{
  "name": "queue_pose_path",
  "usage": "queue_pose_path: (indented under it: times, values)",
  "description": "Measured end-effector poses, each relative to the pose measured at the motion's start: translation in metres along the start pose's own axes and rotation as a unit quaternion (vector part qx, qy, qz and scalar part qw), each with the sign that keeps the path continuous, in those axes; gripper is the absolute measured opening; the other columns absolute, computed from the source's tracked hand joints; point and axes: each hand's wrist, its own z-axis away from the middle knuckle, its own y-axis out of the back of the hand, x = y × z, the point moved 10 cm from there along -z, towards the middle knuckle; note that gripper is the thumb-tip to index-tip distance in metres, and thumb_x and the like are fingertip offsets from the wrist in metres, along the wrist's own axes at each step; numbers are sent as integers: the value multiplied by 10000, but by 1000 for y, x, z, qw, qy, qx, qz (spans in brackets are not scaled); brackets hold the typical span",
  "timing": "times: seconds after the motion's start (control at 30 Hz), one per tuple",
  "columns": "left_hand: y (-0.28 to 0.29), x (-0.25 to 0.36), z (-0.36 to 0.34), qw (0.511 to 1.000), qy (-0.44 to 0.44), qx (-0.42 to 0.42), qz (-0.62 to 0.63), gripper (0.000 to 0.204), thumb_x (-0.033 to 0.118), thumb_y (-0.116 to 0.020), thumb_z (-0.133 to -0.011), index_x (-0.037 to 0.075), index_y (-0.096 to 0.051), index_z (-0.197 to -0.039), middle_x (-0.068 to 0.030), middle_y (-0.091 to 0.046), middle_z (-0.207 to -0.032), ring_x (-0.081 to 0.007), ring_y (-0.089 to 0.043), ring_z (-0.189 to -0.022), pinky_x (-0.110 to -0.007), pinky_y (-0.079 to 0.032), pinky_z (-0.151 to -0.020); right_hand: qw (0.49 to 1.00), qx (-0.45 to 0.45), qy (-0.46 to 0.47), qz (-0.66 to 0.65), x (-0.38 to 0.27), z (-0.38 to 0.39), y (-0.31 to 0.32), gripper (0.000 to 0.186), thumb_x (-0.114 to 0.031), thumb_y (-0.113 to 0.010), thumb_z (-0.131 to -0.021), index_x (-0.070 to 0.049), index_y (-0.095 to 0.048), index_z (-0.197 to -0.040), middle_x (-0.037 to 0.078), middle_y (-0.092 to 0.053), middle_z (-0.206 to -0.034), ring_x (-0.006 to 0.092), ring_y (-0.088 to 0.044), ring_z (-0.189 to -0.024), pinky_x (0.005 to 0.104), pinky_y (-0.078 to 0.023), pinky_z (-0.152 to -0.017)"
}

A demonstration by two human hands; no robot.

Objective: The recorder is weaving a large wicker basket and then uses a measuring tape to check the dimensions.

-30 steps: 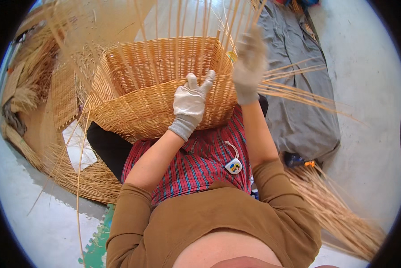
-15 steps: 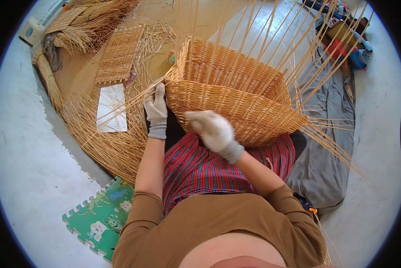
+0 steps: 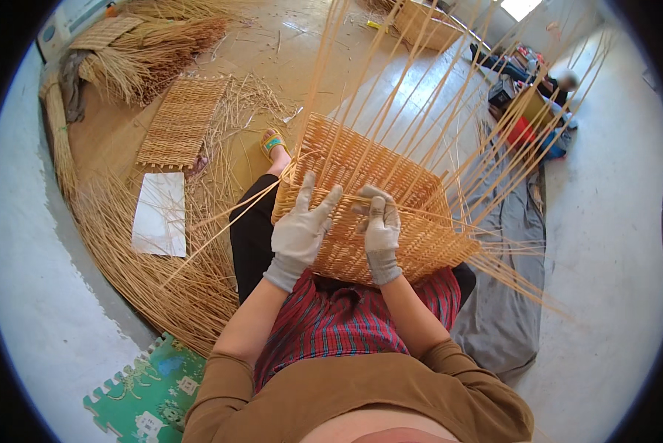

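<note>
A half-woven wicker basket (image 3: pixel 424 255) rests tilted on my lap, its long upright stakes (image 3: pixel 405 96) fanning out away from me. My left hand (image 3: pixel 300 235), in a pale work glove, lies against the near wall with its fingers spread over the rim. Beside it, my gloved right hand (image 3: pixel 382 225) has its fingers closed on a thin wicker strand (image 3: pixel 420 210) along the near rim. Loose strand ends (image 3: pixel 235 208) stick out past the basket's left corner, and more (image 3: pixel 512 279) from its right corner. The fingertips of my right hand are partly hidden by their curl.
Loose wicker rods (image 3: pixel 162 277) cover the floor at left, under a white sheet (image 3: pixel 154 221). Beyond lie a woven panel (image 3: pixel 180 122) and wicker bundles (image 3: pixel 176 44). A grey cloth (image 3: pixel 505 303) lies at right, a green foam mat (image 3: pixel 143 391) at lower left, a box (image 3: pixel 424 26) far off.
My left hand has moved from the basket's left corner onto its near wall. My right hand has risen to the rim and closed on a strand. The view has shifted, showing more of the far floor.
</note>
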Motion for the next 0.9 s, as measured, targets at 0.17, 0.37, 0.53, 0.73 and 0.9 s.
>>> queue_pose_path:
  times: [0.17,0.37,0.53,0.73,0.9]
  values:
    - [-59,-35,2,974,125,-160,-98,887,193,-746,-846,385,-287,-1580,-218,-271,-1616,-342,-712,-754,-414,-577,-647,765,12,326,556,-106,-58,-83,610,-115,-532,-1010,-139,-304,-1576,190,-480,-1499,244,-675,-1086,261,-572,-674]
    - [-60,-42,0,984,125,-104,-74,816,163,-735,-839,405,-384,-1535,-202,-308,-1602,-341,-714,-753,-426,-578,-639,976,-21,216,30,-97,-60,5,472,-146,-482,-1063,-157,-350,-1517,152,-661,-1226,224,-695,-1001,301,-576,-621]
    - [-54,-36,-1,980,125,-110,-112,636,113,-691,-862,372,-547,-1424,-185,-348,-1589,-338,-714,-821,-423,-582,-703,987,71,-51,-133,36,5,98,212,-181,-518,-1066,-105,-554,-1260,75,-669,-1059,173,-704,-921,250,-534,-542]
    - [-85,62,-19,987,-112,-85,-78,612,214,-627,-923,361,-461,-1494,-153,-440,-1518,-271,-707,-861,-413,-562,-752,932,80,254,244,-62,-22,90,309,-53,-557,-1009,-94,-574,-1315,76,-683,-1184,163,-719,-929,224,-523,-567]
    - [-125,37,-5,956,-12,-207,-206,691,206,-620,-921,405,-374,-1535,-141,-512,-1385,-272,-671,-854,-404,-527,-758,904,86,298,294,-116,-53,68,613,74,-471,-950,-133,-391,-1521,102,-647,-1168,141,-647,-886,267,-514,-629]
